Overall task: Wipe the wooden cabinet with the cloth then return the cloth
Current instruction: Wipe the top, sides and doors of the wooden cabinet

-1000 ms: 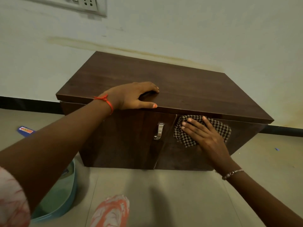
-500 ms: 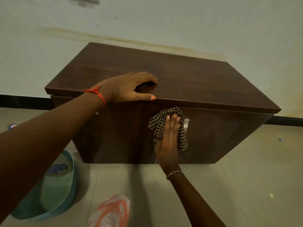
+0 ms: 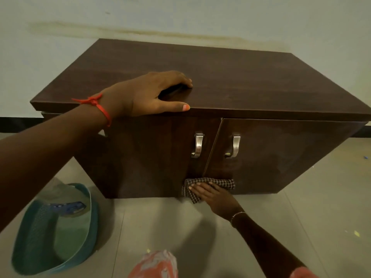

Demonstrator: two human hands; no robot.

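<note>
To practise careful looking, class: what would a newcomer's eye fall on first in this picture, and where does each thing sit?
The dark wooden cabinet fills the middle, against a pale wall. The left hand, red thread at its wrist, rests on the top's front edge; the right hand presses a checked cloth against the doors' bottom edge, below two metal handles. A teal basin sits on the floor, lower left.

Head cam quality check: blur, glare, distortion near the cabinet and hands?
Head view: dim, warm light; wide-angle stretch splays the wooden cabinet toward the frame edges; small highlights on the metal handles, no harsh glare; the checked cloth under the right hand reads sharp; soft arm shadow on the floor.
</note>
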